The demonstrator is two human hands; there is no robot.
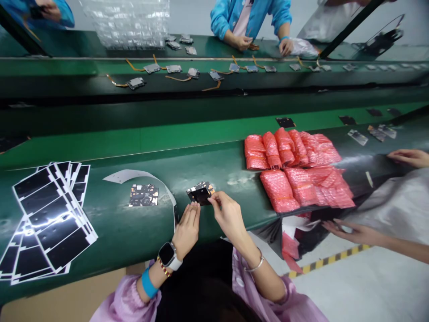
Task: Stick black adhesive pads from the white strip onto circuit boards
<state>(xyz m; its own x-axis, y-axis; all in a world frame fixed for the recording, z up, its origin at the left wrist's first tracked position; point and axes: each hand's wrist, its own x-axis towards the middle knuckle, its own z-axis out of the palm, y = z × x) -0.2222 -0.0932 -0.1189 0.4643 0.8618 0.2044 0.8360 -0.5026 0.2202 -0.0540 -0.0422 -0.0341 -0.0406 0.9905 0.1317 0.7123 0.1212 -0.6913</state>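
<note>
A small circuit board (204, 184) lies on the green bench before me, largely covered by a black adhesive sheet (200, 196) set at a slant over it. My left hand (188, 227) has its fingers pressed together at the near left edge of the board and sheet; its thumb is hidden. Between the thumb and forefinger of my right hand (229, 215) is the sheet's right corner. Another circuit board (144, 195) lies flat to the left. A curved white backing strip (147, 174) arches around it and ends near my left wrist.
Sheets of black stickers (56, 214) are fanned out at far left. Red bubble-wrap bundles (284, 190) sit at right, near a neighbour's hands (355, 232). Beyond runs a green conveyor belt (167, 136). Across it, modules with ribbon cables (152, 68) lie before a person in blue (250, 22).
</note>
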